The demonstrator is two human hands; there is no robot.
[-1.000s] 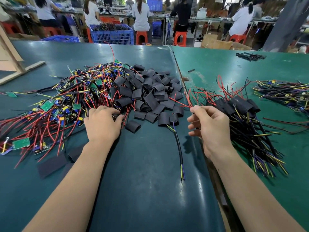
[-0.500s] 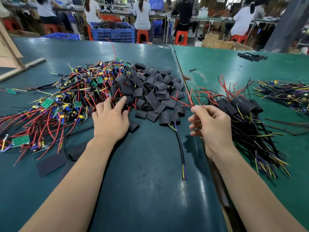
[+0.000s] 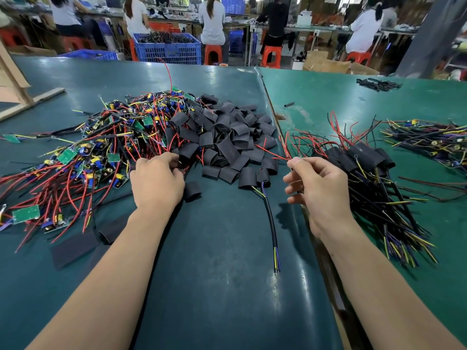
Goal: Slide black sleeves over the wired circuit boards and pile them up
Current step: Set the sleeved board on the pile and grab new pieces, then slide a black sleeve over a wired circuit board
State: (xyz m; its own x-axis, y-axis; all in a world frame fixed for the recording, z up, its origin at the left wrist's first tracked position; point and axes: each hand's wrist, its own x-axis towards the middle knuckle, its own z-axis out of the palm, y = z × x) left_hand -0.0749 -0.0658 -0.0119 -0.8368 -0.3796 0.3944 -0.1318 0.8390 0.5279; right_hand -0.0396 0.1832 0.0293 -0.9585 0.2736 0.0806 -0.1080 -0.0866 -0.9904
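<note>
A heap of short black sleeves [image 3: 227, 140] lies mid-table. Left of it spreads a tangle of green circuit boards with red, black and yellow wires [image 3: 88, 157]. My left hand [image 3: 156, 183] rests where the two heaps meet, fingers curled round a black sleeve among red wires; the fingertips are partly hidden. My right hand [image 3: 316, 188] hovers beside the pile of sleeved boards [image 3: 366, 160] and pinches thin red wires [image 3: 283, 152] between thumb and forefinger. One loose sleeve [image 3: 192, 192] lies just right of my left hand.
A black cable [image 3: 271, 223] with stripped ends runs toward me between my hands. Flat black sleeves [image 3: 73, 248] lie near left. Another wire bundle [image 3: 429, 140] sits far right. A seam [image 3: 273, 109] splits the two green tables. Seated people and a blue crate [image 3: 166, 49] stand behind.
My left hand's fingers, stretched toward the sleeves half a second ago, have curled in at the pile's edge. My right hand has stayed where it was, pinching the red wires.
</note>
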